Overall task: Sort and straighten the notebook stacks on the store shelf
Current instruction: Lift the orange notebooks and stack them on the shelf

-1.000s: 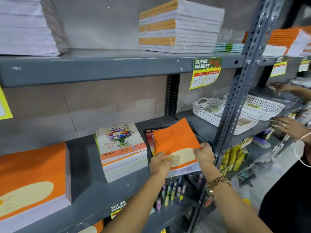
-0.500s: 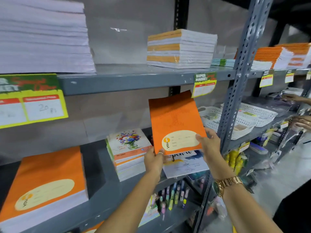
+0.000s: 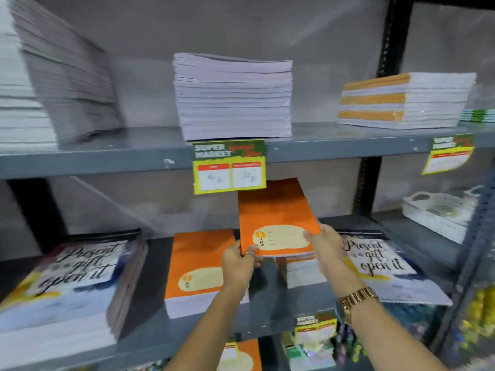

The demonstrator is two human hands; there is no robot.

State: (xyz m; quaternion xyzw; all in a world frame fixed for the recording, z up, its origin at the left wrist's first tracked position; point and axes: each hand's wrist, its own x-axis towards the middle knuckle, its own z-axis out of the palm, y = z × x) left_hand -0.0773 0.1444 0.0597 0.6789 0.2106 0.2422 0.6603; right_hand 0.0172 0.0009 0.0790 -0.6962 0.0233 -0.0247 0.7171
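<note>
Since half a second ago the view has swung left along the shelving, and the orange notebook (image 3: 276, 218) now sits lower, under the price tag (image 3: 229, 167) rather than up by the top shelf edge. Both hands still hold it by its near corners. The left hand (image 3: 238, 261) pinches the lower left corner, its grip pressed together on the cover, with a ring on one finger. The right hand (image 3: 325, 246) clamps the lower right edge, thumb on the cream label; a gold watch (image 3: 356, 301) sits on that wrist. The notebook is tilted, its top leaning away toward the back wall, held above a short stack (image 3: 302, 271) on the middle shelf (image 3: 150, 277).

Just left of the hands lies an orange-covered stack (image 3: 198, 266) of the same design, flat on that shelf. Farther left is a tall pile (image 3: 72, 285) whose cover reads "Present is a gift, open it"; a like cover (image 3: 385, 266) lies just beside the right hand, overhanging the shelf front. White baskets (image 3: 439, 215) stand at the far right, blurred.

On the upper shelf (image 3: 321, 145) stand a pale stack (image 3: 233, 97) above the price tag, a wrapped bundle with orange bands (image 3: 407, 100) to the right, and leaning pale stacks (image 3: 53, 76) at left.
</note>
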